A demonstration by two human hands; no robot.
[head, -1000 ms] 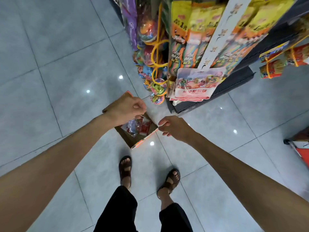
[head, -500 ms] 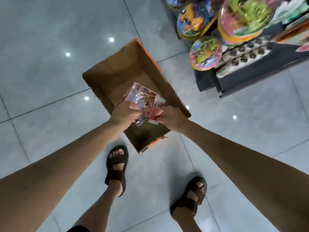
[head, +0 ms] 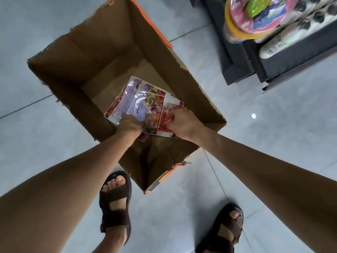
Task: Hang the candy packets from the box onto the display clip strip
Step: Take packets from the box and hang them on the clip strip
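Box (head: 73,57) sits open on grey tile floor (head: 273,136), brown cardboard w/ orange outer edges, top rim torn and ragged. Both arms reach down into it from the bottom of the view.

Packets (head: 145,99): a fanned stack of several flat glossy ones, pale purple and white w/ red and multicolour candy print. The stack is inside the box, toward the near right side, above the bare cardboard bottom.

L hand (head: 130,124) is at the stack's lower left corner, fingers (head: 125,118) curled over the bottom edge, gripping the packets; fingertips are hidden under the stack. R hand (head: 184,123) is at the lower right, fingers (head: 172,116) curled onto the red-printed top packet and holding its edge. Hands are near each other but apart, w/ packets between.

Two feet in brown strap sandals (head: 114,203) stand on the floor just this side of the box, L one almost touching the near corner.

Top right: dark shelf base (head: 242,70) on the floor, w/ bagged colourful toys (head: 255,17) and pale spotted packs above it. Blurred, can't tell exactly what they are.
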